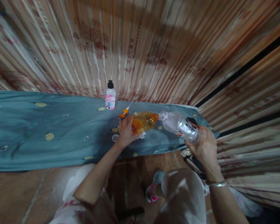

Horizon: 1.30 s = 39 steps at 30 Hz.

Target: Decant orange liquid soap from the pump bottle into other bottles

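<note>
My left hand (126, 131) is closed round the base of an orange see-through bottle (144, 121), tilted on its side with its neck to the right. In my right hand (204, 146) is a clear plastic bottle (179, 124) with a dark-lettered label, its neck pointing left. The two bottle mouths meet or nearly meet; I cannot tell whether they touch. An orange pump top (124, 112) with a pale tube lies on the cloth just beyond my left hand. A small round clear cap (115, 137) and something white and crumpled (142, 135) lie close to that hand.
A clear bottle with a black cap and pink label (110, 98) stands near the back edge of the teal patterned cloth (72, 124). Pleated printed curtains (130, 56) rise behind and on the right. A dark object (191, 120) lies behind the clear bottle.
</note>
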Available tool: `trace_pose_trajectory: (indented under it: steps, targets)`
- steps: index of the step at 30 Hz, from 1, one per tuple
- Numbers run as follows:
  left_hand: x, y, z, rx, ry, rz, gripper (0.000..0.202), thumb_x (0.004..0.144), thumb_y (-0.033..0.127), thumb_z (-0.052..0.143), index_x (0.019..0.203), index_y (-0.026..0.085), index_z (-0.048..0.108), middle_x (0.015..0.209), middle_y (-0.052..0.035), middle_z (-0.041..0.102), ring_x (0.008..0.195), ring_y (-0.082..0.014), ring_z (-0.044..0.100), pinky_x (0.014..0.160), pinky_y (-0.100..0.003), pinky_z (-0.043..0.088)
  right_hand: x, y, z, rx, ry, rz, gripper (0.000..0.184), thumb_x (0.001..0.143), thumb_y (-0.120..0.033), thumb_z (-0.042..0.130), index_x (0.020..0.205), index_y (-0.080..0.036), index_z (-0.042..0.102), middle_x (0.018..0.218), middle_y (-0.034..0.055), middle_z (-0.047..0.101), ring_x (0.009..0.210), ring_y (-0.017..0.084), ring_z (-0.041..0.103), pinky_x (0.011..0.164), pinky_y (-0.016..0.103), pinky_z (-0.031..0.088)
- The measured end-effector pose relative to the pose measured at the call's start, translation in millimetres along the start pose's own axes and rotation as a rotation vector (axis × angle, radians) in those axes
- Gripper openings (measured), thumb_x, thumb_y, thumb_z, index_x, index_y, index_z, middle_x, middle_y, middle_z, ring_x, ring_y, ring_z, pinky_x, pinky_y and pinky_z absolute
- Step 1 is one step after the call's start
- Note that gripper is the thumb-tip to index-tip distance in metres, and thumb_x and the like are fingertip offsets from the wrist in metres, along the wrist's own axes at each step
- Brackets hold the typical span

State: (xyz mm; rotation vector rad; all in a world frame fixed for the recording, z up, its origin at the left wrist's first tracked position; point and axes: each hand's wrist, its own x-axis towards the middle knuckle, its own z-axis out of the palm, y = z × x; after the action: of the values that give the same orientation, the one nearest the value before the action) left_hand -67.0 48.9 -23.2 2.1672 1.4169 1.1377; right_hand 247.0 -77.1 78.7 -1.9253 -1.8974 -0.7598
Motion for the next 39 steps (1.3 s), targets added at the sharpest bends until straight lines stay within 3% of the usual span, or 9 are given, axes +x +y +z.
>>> trace_pose_trajectory:
  steps: [39]
  targets:
    - [0.9, 1.8, 0.2, 0.000, -0.006, -0.021, 0.104, 0.062, 0.033, 0.089, 0.148, 0.022, 0.031, 0.145, -0.0185, 0.051, 0.135, -0.0389, 0.047, 0.113, -0.060, 0.031, 3.1, -2.7, -3.7, -0.014, -0.006, -0.007, 0.067, 0.086, -0.048, 0.057, 0.137, -0.006, 0.045, 0.125, 0.0265, 0.059, 0.117, 0.042, 0.056, 0.093, 0.053, 0.049]
